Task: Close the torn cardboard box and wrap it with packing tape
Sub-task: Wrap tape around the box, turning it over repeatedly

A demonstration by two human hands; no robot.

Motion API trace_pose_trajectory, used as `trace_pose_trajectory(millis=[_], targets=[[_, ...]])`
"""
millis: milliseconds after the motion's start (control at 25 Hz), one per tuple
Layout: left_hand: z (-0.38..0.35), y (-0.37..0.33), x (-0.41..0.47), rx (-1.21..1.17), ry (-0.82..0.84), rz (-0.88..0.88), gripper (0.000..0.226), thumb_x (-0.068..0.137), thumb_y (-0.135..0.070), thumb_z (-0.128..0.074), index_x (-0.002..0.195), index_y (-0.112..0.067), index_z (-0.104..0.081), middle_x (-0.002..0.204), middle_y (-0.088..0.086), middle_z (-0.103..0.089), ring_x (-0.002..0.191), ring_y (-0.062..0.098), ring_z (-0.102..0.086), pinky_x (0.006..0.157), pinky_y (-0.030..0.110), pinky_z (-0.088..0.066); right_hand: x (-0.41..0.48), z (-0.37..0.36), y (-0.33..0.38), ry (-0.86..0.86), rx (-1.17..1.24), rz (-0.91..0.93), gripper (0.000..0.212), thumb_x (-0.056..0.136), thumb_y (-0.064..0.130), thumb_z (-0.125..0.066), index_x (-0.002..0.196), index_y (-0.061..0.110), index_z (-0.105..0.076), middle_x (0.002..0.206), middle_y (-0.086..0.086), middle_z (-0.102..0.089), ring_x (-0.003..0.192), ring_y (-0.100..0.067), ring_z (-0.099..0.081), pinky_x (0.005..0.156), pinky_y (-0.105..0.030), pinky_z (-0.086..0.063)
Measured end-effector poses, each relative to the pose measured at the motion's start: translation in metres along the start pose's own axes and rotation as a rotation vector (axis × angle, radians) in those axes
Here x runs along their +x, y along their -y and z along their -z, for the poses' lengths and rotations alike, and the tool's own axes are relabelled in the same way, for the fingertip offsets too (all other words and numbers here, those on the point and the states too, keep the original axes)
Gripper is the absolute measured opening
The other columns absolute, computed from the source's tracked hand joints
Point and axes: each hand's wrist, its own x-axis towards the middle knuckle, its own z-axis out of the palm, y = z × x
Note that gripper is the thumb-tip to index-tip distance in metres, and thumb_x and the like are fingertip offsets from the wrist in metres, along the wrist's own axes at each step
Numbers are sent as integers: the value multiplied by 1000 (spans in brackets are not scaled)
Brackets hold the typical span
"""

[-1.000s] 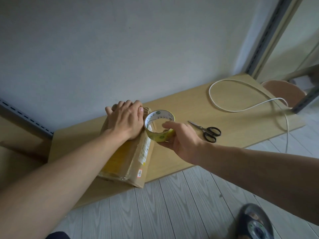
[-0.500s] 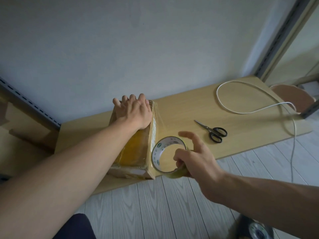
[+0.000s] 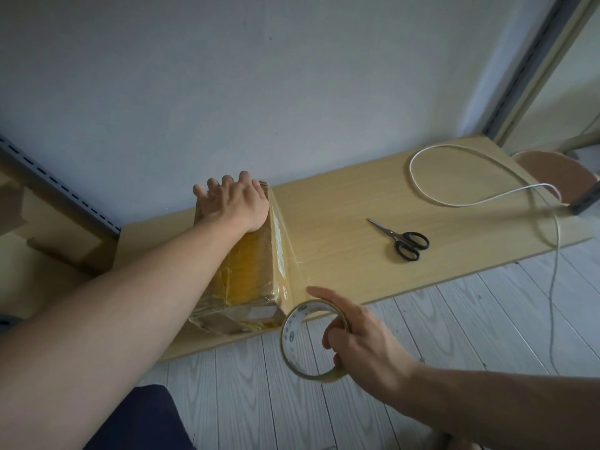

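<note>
The left hand (image 3: 235, 206) lies flat with straight, spread fingers on the far end of the cardboard box (image 3: 250, 271), pressing its top down. The right hand (image 3: 363, 339) grips the packing tape roll (image 3: 290, 332), fingers curled through the core and the index finger stretched out above the ring. It holds the roll just off the near right corner of the box, over the floor (image 3: 454, 319). A clear strip of tape (image 3: 289, 241) runs from the roll along the box's right side to its far top corner. The box rests on the left part of the wooden bench (image 3: 341, 222), close to the wall, its top glossy with yellowish tape. Well to its right on the bench lie black-handled scissors (image 3: 401, 238), closed, and beyond them a looped white cable (image 3: 454, 205).
</note>
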Motion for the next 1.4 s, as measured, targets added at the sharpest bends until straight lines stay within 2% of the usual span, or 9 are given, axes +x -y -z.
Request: trace_pose_trajectory(millis=[240, 440, 520, 640, 840, 1040, 1160, 1280, 1400], targets=[[-1, 4, 2, 25, -42, -9, 47, 104, -39, -19, 129, -16, -51, 126, 16, -59, 121, 36, -48, 99, 51, -27, 0, -18, 6, 67, 48, 64, 64, 86, 14, -46, 138, 50, -43, 72, 14, -58, 71, -8, -59, 74, -41, -58], [-1, 9, 3, -30, -39, -54, 45, 105, -42, -19, 133, -17, -43, 131, 18, -56, 119, 38, -52, 101, 53, -31, 4, -35, 6, 109, 63, 57, 70, 87, 13, -46, 146, 47, -31, 79, 18, -51, 65, -3, -58, 60, -20, -52], [8, 23, -2, -101, -5, -212, 56, 101, -57, -28, 148, -26, -28, 154, 18, -35, 135, 43, -42, 106, 60, -29, 3, -38, 4, 122, 48, 59, 71, 86, 13, -46, 147, 46, -31, 78, 19, -48, 66, -1, -53, 62, -18, -50], [25, 51, -25, -146, 171, -678, 92, 75, -90, -35, 154, -54, -2, 169, -8, 13, 155, 32, 9, 115, 75, -9, 1, -41, 1, 121, 34, 52, 74, 82, 16, -46, 146, 50, -29, 90, 12, -52, 83, -10, -54, 79, -28, -56], [-6, 88, -59, -17, 180, -1061, 104, 68, -100, -27, 157, -52, -1, 167, -8, 23, 154, 22, 21, 115, 74, 4, 2, -39, -5, 82, 28, 64, 71, 86, 15, -46, 146, 48, -30, 103, 9, -54, 95, -13, -56, 91, -34, -55], [-22, 86, -67, -123, 67, -993, 95, 71, -87, -43, 155, -48, -22, 170, -5, 10, 156, 20, 13, 116, 71, 4, -1, -37, -6, 62, -7, 43, 71, 89, 15, -46, 147, 50, -27, 111, 4, -63, 83, -6, -63, 67, -19, -55], [-23, 77, -70, -183, 83, -888, 93, 70, -85, -43, 154, -50, -23, 169, -8, 11, 155, 16, 18, 117, 68, 9, 3, -32, -2, 32, 21, 56, 68, 89, 12, -46, 144, 49, -33, 89, 13, -63, 69, -3, -63, 58, -18, -53], [-22, 64, -73, -249, 82, -769, 89, 69, -84, -42, 150, -51, -26, 169, -7, 8, 155, 18, 16, 116, 71, 8, 11, -27, 3, -16, 80, 69, 61, 90, 11, -47, 138, 47, -42, 76, 15, -60, 65, -1, -59, 58, -18, -51], [-19, 46, -76, -286, 58, -656, 85, 68, -86, -40, 146, -51, -31, 169, -4, 9, 156, 24, 5, 116, 71, 3, 18, -19, 0, -46, 183, 11, 64, 89, 10, -48, 140, 48, -40, 88, 11, -65, 75, -7, -64, 68, -28, -60]])
